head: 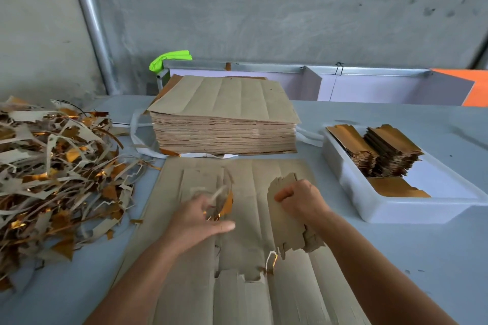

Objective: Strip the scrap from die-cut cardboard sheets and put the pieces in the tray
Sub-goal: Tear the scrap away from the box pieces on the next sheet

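the right hand [298,200] grips a freed piece [285,221] by its long edge, lifted off the sheet [248,245] on the table [396,258]; the left hand [198,221], fingers loosely curled, pinches thin scrap [221,200] over the sheet. the card looks light, thin and easily creased, so it is best held flat along an edge. the tray [351,192] of pieces stands well to the right.

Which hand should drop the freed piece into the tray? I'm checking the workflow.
The right hand: it already grips the cardboard piece and is nearer the tray. The left hand holds scrap.
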Motion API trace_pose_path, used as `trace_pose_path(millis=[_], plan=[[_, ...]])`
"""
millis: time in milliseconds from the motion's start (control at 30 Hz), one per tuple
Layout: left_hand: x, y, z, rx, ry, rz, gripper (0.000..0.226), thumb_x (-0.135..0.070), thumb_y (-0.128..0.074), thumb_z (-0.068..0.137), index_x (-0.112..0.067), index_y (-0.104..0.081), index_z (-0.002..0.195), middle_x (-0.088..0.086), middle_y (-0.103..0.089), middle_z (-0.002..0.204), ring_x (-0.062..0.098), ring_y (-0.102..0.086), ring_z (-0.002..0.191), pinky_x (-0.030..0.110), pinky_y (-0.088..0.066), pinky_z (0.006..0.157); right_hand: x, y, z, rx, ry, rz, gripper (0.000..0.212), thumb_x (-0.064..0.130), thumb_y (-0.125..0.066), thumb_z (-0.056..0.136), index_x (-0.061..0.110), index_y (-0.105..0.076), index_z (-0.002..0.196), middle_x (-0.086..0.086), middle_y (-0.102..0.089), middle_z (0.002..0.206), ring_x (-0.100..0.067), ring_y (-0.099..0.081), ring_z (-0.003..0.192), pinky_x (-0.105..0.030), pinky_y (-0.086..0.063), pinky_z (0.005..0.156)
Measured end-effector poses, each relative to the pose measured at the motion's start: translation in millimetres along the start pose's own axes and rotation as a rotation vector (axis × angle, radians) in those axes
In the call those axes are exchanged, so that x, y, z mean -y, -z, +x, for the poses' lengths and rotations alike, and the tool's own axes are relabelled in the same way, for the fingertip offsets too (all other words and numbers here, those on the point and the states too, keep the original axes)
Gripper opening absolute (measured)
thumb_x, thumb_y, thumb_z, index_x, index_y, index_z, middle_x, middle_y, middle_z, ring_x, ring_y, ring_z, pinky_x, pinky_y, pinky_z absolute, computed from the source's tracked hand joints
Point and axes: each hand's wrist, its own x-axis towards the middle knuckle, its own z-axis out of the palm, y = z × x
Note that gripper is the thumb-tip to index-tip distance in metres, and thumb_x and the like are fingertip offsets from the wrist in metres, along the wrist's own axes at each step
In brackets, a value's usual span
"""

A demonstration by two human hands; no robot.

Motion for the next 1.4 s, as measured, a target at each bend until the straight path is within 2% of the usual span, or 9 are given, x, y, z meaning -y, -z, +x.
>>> trace_pose_path(millis=[100,267,367,467,600,800,967,1167,1400], plan=[[1,-1,1,-0.051,-0.065,0.226,0.020,-0.030,-0.074,0.078,-0.017,-0.061,0.071,-0.004,-0.059,0.069,0.014,-0.056,0.067,0.023,-0.035,0.056,0,-3,-1,0.021,-0.025,0.023,0.034,0.002,-0.047,0.089,0.016,-0.073,0.104,-0.003,-0.066,0.114,-0.013,-0.056,0.095,-0.021,-0.044,0.077],[-12,10,-2,0.046,0.072,-0.689,0.007,-0.014,-0.063,0.087,-0.013,-0.065,0.080,-0.005,-0.059,0.060,0.008,-0.042,0.048,0.017,-0.029,0.041,1,-4,-1,0.037,-0.016,0.054,0.030,0.005,-0.049,0.091,0.017,-0.072,0.107,-0.001,-0.066,0.113,-0.010,-0.055,0.089,-0.015,-0.044,0.065],[-26,17,-3,0.183,-0.022,-1.030,0.013,-0.019,-0.059,0.080,-0.010,-0.065,0.075,-0.002,-0.057,0.061,0.005,-0.037,0.040,0.015,-0.026,0.033,2,-3,-1,0.045,0.005,0.085,0.023,0.015,-0.055,0.092,0.018,-0.072,0.107,-0.001,-0.067,0.106,-0.007,-0.056,0.078,-0.008,-0.036,0.047],[-42,19,-3,0.374,-0.124,-1.221,0.020,-0.021,-0.055,0.081,-0.016,-0.068,0.066,-0.003,-0.050,0.062,0.002,-0.034,0.040,0.012,-0.026,0.031,6,-2,-2,0.035,-0.037,0.162,0.029,0.034,-0.055,0.093,0.013,-0.068,0.110,-0.005,-0.062,0.105,-0.013,-0.055,0.080,-0.016,-0.040,0.053],[-55,14,-2,0.464,-0.194,-1.205,0.017,-0.022,-0.058,0.079,-0.018,-0.067,0.066,-0.004,-0.050,0.061,0.002,-0.031,0.041,0.011,-0.023,0.033,14,7,-8,0.045,-0.100,0.429,0.035,0.048,-0.056,0.088,0.015,-0.069,0.093,-0.006,-0.065,0.093,-0.023,-0.062,0.087,-0.036,-0.054,0.075],[-63,-6,-8,0.587,-0.180,-1.036,0.012,-0.021,-0.066,0.080,-0.015,-0.069,0.069,-0.001,-0.056,0.063,0.002,-0.036,0.040,0.014,-0.028,0.033,17,21,-14,-0.023,0.061,0.600,0.049,0.060,-0.062,0.077,0.013,-0.076,0.084,-0.008,-0.073,0.083,-0.019,-0.066,0.084,-0.033,-0.051,0.079],[-68,-18,-13,0.702,-0.168,-0.949,0.017,-0.017,-0.063,0.084,-0.015,-0.068,0.068,0.001,-0.058,0.066,0.005,-0.035,0.041,0.013,-0.029,0.035,17,19,-8,-0.019,-0.048,0.517,0.025,0.032,-0.067,0.079,0.008,-0.072,0.074,-0.013,-0.071,0.084,-0.027,-0.067,0.081,-0.038,-0.054,0.074],[-67,-13,-9,0.652,-0.102,-1.184,0.027,-0.019,-0.047,0.089,-0.016,-0.061,0.066,0.001,-0.048,0.063,0.002,-0.026,0.038,0.011,-0.021,0.034,7,19,-8,0.139,-0.076,1.007,0.046,0.044,-0.049,0.092,0.006,-0.073,0.100,-0.015,-0.073,0.097,-0.029,-0.068,0.092,-0.040,-0.054,0.086],[-69,-16,-11,0.649,-0.097,-1.161,0.023,-0.026,-0.044,0.087,-0.015,-0.051,0.068,0.000,-0.048,0.062,0.007,-0.021,0.043,0.018,-0.015,0.036,15,10,-11,0.103,-0.044,0.804,0.008,0.016,-0.072,0.076,0.010,-0.074,0.081,-0.010,-0.072,0.084,-0.028,-0.066,0.083,-0.041,-0.055,0.077]])
